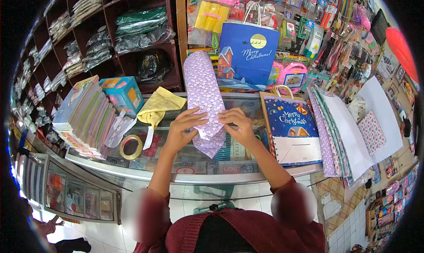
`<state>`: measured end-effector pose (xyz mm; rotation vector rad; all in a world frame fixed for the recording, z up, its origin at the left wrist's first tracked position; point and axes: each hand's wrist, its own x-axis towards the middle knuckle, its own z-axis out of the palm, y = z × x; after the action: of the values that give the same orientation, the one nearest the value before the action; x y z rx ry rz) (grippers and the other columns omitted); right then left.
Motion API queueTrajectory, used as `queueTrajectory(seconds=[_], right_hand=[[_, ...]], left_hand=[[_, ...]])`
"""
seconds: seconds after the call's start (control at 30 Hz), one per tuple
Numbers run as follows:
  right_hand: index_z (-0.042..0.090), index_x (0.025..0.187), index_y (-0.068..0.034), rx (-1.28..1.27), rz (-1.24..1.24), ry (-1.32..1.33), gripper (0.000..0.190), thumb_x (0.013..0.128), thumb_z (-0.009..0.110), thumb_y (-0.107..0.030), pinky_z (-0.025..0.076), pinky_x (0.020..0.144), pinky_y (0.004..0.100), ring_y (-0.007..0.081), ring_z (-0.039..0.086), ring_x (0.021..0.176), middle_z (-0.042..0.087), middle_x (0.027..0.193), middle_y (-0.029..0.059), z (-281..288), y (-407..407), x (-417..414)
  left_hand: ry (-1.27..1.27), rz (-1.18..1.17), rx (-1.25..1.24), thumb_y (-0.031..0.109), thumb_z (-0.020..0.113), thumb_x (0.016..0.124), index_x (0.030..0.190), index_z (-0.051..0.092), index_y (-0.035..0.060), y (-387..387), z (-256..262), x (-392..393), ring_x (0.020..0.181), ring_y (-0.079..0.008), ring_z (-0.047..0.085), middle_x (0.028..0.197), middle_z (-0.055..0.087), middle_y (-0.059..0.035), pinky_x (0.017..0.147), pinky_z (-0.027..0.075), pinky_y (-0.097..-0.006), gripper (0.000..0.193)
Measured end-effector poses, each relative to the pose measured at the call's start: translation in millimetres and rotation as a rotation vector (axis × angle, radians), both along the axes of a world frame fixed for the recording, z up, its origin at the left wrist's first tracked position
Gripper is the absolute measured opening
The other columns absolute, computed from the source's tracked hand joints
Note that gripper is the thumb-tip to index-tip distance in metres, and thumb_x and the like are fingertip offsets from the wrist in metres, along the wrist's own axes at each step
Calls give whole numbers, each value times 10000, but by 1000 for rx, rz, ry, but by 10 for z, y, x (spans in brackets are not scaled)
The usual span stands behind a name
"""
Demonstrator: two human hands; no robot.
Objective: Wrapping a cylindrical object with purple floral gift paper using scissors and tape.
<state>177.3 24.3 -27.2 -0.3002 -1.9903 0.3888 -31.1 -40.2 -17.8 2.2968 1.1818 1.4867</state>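
A long parcel point(202, 80) in lavender paper with white flowers lies lengthwise on the glass counter, its far end by the back edge. My left hand point(185, 127) grips the near end from the left, with fingers on top of the paper. From the right, my right hand point(239, 124) pinches the same end at its edge. Between my hands the paper folds inward to a narrow end, and a pointed flap point(209, 147) hangs towards me. What lies inside the paper is hidden.
Left of my hands are a tape roll point(131, 147), a yellow cloth point(159, 108), a blue box point(125, 94) and stacked books point(84, 120). Blue Christmas gift bags point(248, 59) stand behind and to the right point(292, 120). Wrapping sheets point(341, 137) overhang the counter's right end. A metal rim point(218, 179) edges the counter.
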Motion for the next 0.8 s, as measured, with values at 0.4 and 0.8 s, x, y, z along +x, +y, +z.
queueTrajectory(seconds=[0.4,0.8], right_hand=[[644,840,-20,284,-72,-28,189,652,651,-4,460,765,328,239,594,858,640,918,96,37,-15,10],[647,862,-10,443,-93,-117,192,673,633,-39,473,759,312,204,607,890,645,932,87,210,-87,10]], left_hand=[[25,-90,51,-40,606,665,912,690,91,75,-22,-35,998,-207,596,954,660,-71,1042,252,-453,292],[-40,-201,0,-4,626,708,937,673,35,32,6,-187,1017,-247,587,971,652,-99,969,375,-414,237]])
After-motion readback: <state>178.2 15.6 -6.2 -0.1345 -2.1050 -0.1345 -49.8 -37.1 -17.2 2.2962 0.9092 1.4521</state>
